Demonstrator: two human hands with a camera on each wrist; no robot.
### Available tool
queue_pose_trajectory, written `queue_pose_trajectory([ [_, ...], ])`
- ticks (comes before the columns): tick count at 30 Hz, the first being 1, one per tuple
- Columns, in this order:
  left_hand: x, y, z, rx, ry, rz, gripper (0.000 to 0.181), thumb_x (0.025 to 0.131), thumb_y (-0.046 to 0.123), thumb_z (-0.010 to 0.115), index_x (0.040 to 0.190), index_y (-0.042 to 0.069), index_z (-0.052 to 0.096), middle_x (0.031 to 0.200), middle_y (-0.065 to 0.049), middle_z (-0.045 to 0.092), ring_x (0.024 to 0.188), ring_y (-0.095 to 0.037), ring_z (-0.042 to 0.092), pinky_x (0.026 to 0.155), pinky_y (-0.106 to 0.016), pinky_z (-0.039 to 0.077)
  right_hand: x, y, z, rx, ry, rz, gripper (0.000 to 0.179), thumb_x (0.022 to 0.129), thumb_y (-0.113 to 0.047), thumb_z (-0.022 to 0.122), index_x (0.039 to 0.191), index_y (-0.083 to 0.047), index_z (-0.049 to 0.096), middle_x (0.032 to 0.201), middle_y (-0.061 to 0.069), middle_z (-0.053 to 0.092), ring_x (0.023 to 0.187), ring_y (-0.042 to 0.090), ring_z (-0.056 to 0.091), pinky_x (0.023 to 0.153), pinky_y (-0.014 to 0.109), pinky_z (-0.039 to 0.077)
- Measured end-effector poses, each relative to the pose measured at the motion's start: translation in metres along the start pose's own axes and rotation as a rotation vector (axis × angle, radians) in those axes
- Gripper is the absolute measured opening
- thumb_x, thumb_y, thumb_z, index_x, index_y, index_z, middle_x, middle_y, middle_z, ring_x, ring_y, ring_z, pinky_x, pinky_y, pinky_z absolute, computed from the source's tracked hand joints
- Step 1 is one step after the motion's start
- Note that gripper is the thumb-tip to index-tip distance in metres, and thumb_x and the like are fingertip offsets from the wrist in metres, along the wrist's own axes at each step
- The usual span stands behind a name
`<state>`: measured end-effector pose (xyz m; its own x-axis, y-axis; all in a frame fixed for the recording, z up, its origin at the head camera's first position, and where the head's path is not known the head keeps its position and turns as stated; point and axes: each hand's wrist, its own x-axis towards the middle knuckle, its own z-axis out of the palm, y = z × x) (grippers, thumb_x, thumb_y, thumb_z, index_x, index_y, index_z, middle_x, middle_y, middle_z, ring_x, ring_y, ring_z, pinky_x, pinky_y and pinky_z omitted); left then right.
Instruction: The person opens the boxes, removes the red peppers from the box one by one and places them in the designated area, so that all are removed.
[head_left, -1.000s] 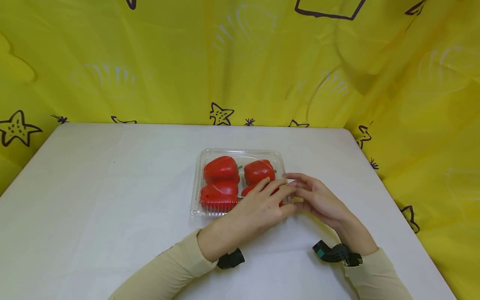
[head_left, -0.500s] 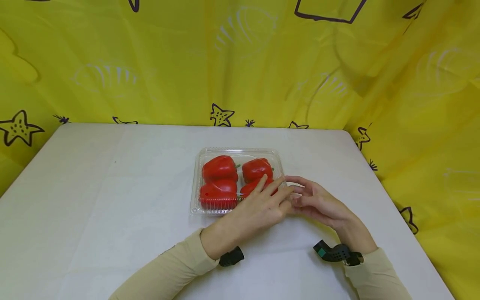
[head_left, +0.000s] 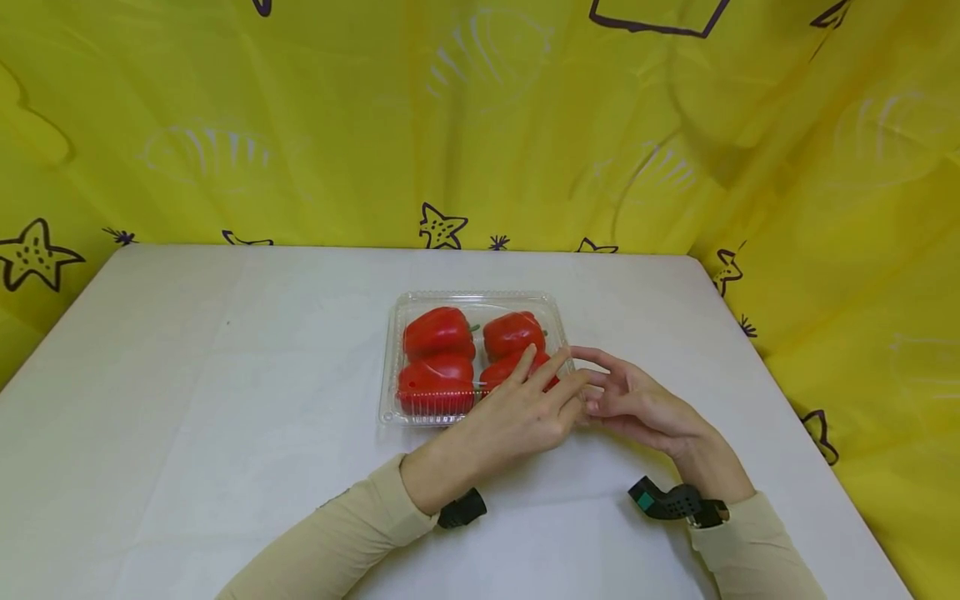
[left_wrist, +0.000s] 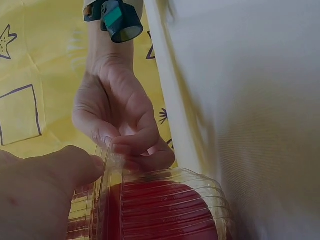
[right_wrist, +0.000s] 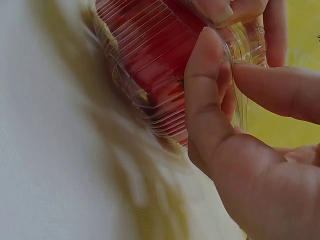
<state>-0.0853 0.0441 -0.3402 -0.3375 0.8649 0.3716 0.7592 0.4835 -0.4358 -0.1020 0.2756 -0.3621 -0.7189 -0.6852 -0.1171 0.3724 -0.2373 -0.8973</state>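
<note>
A clear plastic clamshell box (head_left: 480, 297) with ribbed sides and its lid down holds several red bell peppers (head_left: 438, 330). My left hand (head_left: 513, 417) lies over the box's front right corner, fingers spread across the lid toward the right rim. In the right wrist view, the left thumb (right_wrist: 215, 10) and a finger lie on either side of that rim. From the right, my right hand (head_left: 648, 408) pinches the same rim between thumb and finger; this shows in the left wrist view too, at the right hand (left_wrist: 125, 115). The left thumb is hidden in the head view.
The box stands on a white table (head_left: 225, 400). A yellow patterned cloth (head_left: 345, 125) hangs along the back and right side. Black straps with small cameras sit on both wrists, the right strap (head_left: 675, 502) plainly visible.
Both hands stay at the box's right rim. The right fingers have bent in closer on the rim, and the left fingers have shifted slightly. The box sits marginally farther back and left in view.
</note>
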Motion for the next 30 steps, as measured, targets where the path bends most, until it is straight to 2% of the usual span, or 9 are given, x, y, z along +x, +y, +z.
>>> queue_pose_trajectory([
  [7, -0.0007, 0.0015, 0.0031, 0.021, 0.021, 0.007, 0.029, 0.098, 0.021, 0.062, 0.126, 0.016, 0.068, 0.137, -0.002, 0.060, 0.133, -0.033, 0.054, 0.101, -0.050, 0.051, 0.0011, 0.0006, 0.0011, -0.007, -0.002, -0.008, 0.065, 0.093, 0.018, 0.041, 0.148, -0.014, 0.028, 0.117, 0.002, 0.060, 0.085, 0.010, 0.057, 0.084, 0.021, 0.053],
  [11, -0.0011, 0.0021, 0.0047, 0.010, 0.033, 0.007, 0.028, 0.098, 0.021, 0.062, 0.125, 0.014, 0.069, 0.137, -0.002, 0.060, 0.133, -0.033, 0.054, 0.101, -0.050, 0.051, 0.0019, 0.0002, 0.0031, -0.039, 0.014, -0.012, 0.065, 0.092, 0.018, 0.042, 0.148, -0.013, 0.028, 0.115, 0.001, 0.060, 0.085, 0.011, 0.057, 0.084, 0.022, 0.054],
  [19, -0.0003, 0.0035, 0.0070, 0.014, 0.134, -0.030, 0.020, 0.099, 0.019, 0.060, 0.114, 0.014, 0.072, 0.126, -0.002, 0.064, 0.128, -0.031, 0.059, 0.099, -0.046, 0.054, 0.0032, -0.0001, 0.0072, -0.166, 0.124, 0.029, 0.065, 0.092, 0.012, 0.051, 0.146, -0.014, 0.026, 0.112, -0.001, 0.060, 0.095, 0.012, 0.060, 0.088, 0.025, 0.056],
  [25, -0.0007, 0.0029, 0.0049, -0.053, 0.131, -0.061, 0.020, 0.098, 0.021, 0.062, 0.116, 0.019, 0.069, 0.131, 0.000, 0.064, 0.129, -0.028, 0.057, 0.104, -0.047, 0.051, -0.0001, -0.0038, 0.0077, -0.242, 0.161, 0.075, 0.068, 0.094, 0.006, 0.054, 0.151, -0.008, 0.020, 0.121, 0.002, 0.059, 0.103, 0.015, 0.062, 0.094, 0.029, 0.056],
  [30, -0.0026, -0.0019, 0.0001, -0.163, 0.099, -0.087, 0.024, 0.097, 0.022, 0.064, 0.120, 0.021, 0.062, 0.135, -0.001, 0.060, 0.132, -0.027, 0.054, 0.107, -0.048, 0.049, -0.0021, -0.0074, 0.0091, -0.383, 0.199, 0.096, 0.071, 0.095, 0.000, 0.055, 0.154, -0.003, 0.017, 0.131, 0.003, 0.055, 0.110, 0.015, 0.061, 0.094, 0.026, 0.055],
])
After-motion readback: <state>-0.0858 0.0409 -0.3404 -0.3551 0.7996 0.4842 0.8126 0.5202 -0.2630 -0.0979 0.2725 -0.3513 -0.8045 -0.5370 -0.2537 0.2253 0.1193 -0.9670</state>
